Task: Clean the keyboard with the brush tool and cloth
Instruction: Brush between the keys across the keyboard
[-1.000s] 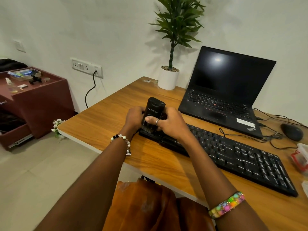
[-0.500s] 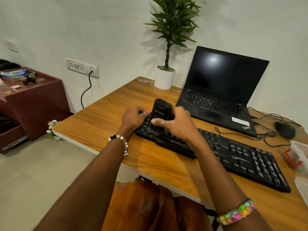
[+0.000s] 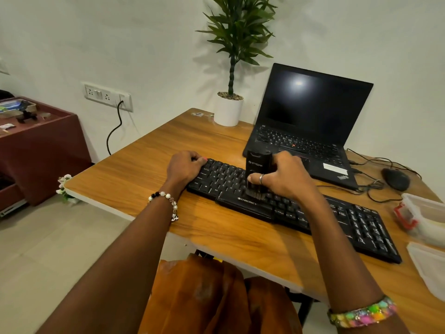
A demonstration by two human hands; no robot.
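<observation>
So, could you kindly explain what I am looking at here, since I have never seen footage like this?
The picture comes from a camera worn on a person's head, looking down at their own arms. The right hand grips a black brush tool, bristles down on the black keyboard. The left hand grips the keyboard's left end. On the wooden desk also stand an open laptop, a potted plant, a mouse and clear plastic containers. I see no cloth.

One keyboard point(image 3: 289, 208) lies under two hands, the left hand point(image 3: 184, 167) and the right hand point(image 3: 284, 177), with one brush tool point(image 3: 257, 173) in the right. Beyond the right hand stand one laptop point(image 3: 308, 121), one mouse point(image 3: 396, 179) and one potted plant point(image 3: 228, 109); two clear plastic containers point(image 3: 426, 213) lie to its right.
</observation>
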